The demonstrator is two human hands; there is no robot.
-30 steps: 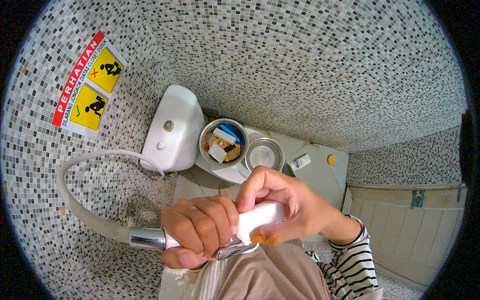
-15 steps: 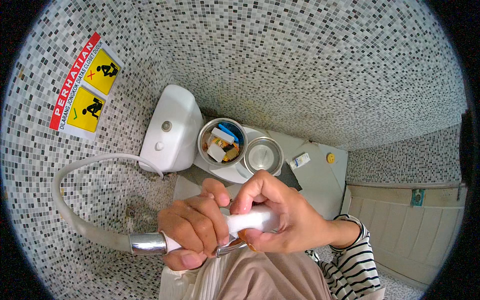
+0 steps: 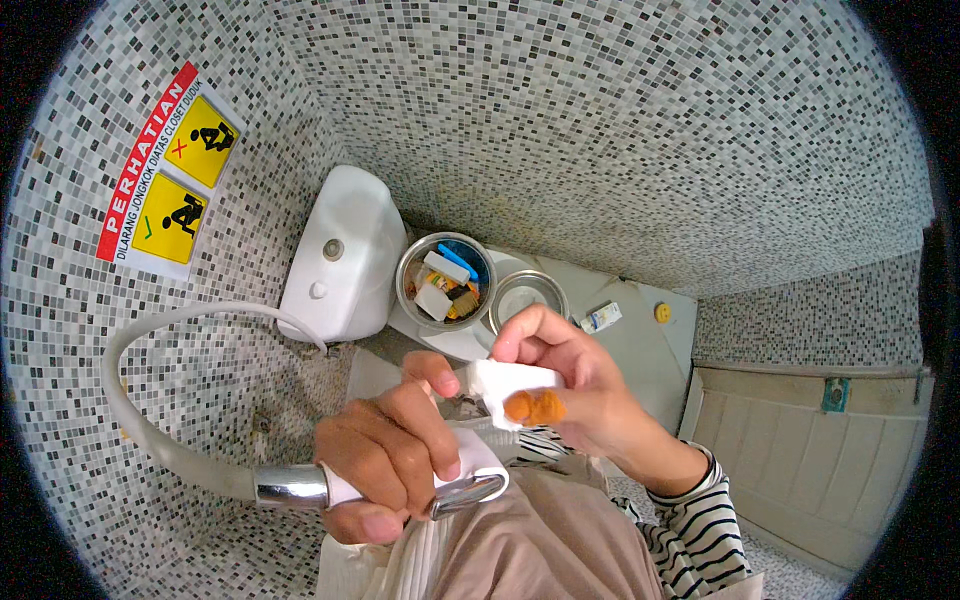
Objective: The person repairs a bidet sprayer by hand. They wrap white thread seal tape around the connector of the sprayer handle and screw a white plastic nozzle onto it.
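White hose [image 3: 180,460] curves from the left to the sprayer [image 3: 475,458], clamped in my left hand [image 3: 385,450]. Just beyond, slightly right, my right hand [image 3: 592,390] pinches a white block [image 3: 515,378]. Judgement: steady the sprayer, pinch lightly, keep fingertips off the nozzle.

So the main stand here is a white toilet lid [image 3: 462,344], just beyond both hands. Ahead of the left hand [image 3: 385,450] there's a loaded stainless steel bowl [image 3: 404,272] on it, and right next to that a shallower steel bowl [image 3: 522,297], part hidden behind the right hand's [image 3: 600,395] fingers. Past the right hand is a pale tiled slab [image 3: 650,370] (floor or raised ledge, honestly can't tell) with a small white labelled container [image 3: 602,318] and, further right, a little yellow disc [image 3: 662,313].
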